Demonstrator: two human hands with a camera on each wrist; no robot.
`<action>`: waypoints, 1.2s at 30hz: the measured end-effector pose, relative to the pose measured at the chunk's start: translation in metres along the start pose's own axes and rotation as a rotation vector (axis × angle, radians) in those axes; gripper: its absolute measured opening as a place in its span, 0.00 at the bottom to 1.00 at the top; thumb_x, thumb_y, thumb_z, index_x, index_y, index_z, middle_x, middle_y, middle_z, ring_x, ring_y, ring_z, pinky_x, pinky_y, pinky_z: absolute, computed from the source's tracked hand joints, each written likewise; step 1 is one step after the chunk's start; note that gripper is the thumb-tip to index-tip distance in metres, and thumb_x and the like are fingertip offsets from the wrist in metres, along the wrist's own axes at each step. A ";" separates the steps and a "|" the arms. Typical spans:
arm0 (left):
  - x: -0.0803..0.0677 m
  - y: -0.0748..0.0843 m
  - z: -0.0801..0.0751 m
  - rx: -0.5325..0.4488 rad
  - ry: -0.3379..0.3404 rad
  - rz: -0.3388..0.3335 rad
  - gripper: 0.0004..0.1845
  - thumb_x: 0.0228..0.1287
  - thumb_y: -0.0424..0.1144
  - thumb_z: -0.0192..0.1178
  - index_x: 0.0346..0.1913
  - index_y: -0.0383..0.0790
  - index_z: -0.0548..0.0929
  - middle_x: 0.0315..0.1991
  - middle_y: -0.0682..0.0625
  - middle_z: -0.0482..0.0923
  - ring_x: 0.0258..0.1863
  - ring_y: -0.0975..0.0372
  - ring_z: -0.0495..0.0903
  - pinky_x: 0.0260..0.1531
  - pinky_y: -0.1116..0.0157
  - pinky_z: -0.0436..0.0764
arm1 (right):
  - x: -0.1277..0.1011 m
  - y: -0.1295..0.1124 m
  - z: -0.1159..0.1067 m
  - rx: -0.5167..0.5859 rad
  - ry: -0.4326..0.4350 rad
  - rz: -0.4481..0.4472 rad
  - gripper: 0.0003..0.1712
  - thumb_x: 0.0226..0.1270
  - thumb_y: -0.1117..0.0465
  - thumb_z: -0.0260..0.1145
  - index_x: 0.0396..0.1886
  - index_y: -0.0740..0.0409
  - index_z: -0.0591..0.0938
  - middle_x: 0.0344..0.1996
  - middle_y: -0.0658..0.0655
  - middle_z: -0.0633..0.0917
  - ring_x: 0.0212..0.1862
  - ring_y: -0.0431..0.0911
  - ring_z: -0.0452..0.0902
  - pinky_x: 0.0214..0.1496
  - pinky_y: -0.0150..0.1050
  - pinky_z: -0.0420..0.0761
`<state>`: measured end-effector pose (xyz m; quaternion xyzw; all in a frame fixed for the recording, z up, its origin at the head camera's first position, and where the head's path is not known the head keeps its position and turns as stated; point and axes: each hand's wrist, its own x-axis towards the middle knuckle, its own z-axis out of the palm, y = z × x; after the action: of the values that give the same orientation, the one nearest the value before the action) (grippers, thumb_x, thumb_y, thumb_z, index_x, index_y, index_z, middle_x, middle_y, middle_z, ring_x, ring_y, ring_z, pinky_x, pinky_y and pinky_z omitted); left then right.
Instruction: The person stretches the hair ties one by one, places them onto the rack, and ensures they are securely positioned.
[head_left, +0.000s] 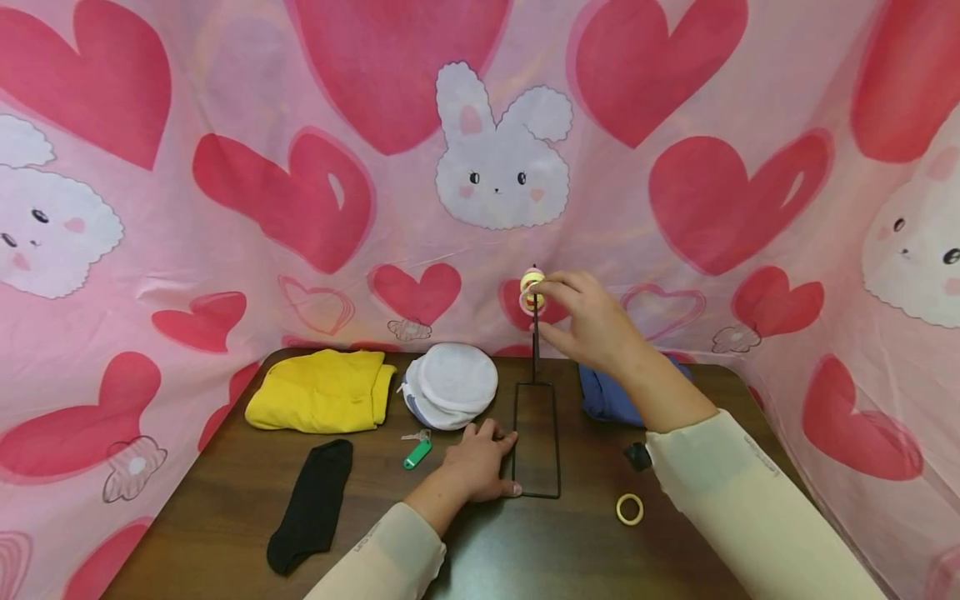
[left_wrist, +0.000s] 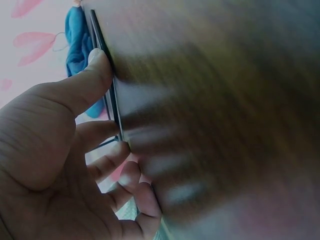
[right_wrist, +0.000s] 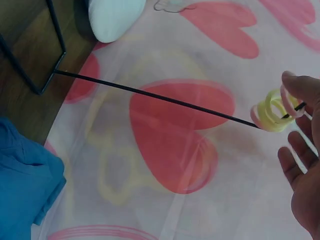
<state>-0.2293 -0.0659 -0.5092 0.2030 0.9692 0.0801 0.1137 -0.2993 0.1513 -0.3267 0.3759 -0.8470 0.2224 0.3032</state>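
Observation:
A black wire stand (head_left: 557,442) has a rectangular base on the table and a thin rod (right_wrist: 185,104) rising from it. Several yellow rings (right_wrist: 272,111) and pink rings hang near its upper end. My right hand (head_left: 596,325) is up there, pinching a pink ring (right_wrist: 289,102) that encircles the rod's end; its other fingers are spread. Down at the base, my left hand (head_left: 476,462) touches the left bar with its thumb and fingertips, the fingers spread and only slightly bent. A pale yellow ring (head_left: 629,509) lies on the table, below the right forearm.
Left of the stand lie folded yellow cloth (head_left: 318,392), a white cap (head_left: 456,379), a key with a green tag (head_left: 417,454) and a black sock (head_left: 311,508). Blue folded cloth (head_left: 607,396) is partly hidden behind the right arm. A heart-patterned pink curtain (head_left: 412,242) surrounds the table.

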 end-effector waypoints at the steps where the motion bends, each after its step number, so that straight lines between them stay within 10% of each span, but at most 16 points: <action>1: 0.000 0.000 0.000 0.002 -0.002 -0.001 0.47 0.55 0.69 0.72 0.77 0.59 0.71 0.67 0.53 0.66 0.61 0.53 0.66 0.39 0.45 0.80 | 0.001 0.002 0.001 -0.005 -0.003 0.014 0.27 0.56 0.64 0.81 0.56 0.60 0.85 0.55 0.62 0.82 0.59 0.59 0.75 0.60 0.55 0.78; 21: 0.005 0.003 -0.002 -0.003 -0.022 -0.017 0.47 0.55 0.69 0.71 0.77 0.59 0.71 0.67 0.52 0.66 0.60 0.53 0.66 0.39 0.45 0.81 | -0.065 -0.008 -0.016 0.113 0.030 0.080 0.32 0.52 0.59 0.85 0.58 0.56 0.86 0.55 0.55 0.84 0.58 0.52 0.79 0.55 0.52 0.80; 36: 0.008 0.002 -0.001 -0.012 -0.018 -0.015 0.47 0.56 0.69 0.71 0.78 0.58 0.70 0.68 0.52 0.65 0.61 0.53 0.66 0.40 0.44 0.81 | -0.146 0.006 -0.019 0.158 -0.070 0.100 0.35 0.48 0.59 0.86 0.59 0.47 0.86 0.54 0.47 0.85 0.56 0.43 0.80 0.53 0.25 0.77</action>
<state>-0.2361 -0.0606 -0.5095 0.1959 0.9692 0.0834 0.1241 -0.2190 0.2397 -0.4133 0.3636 -0.8545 0.2903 0.2312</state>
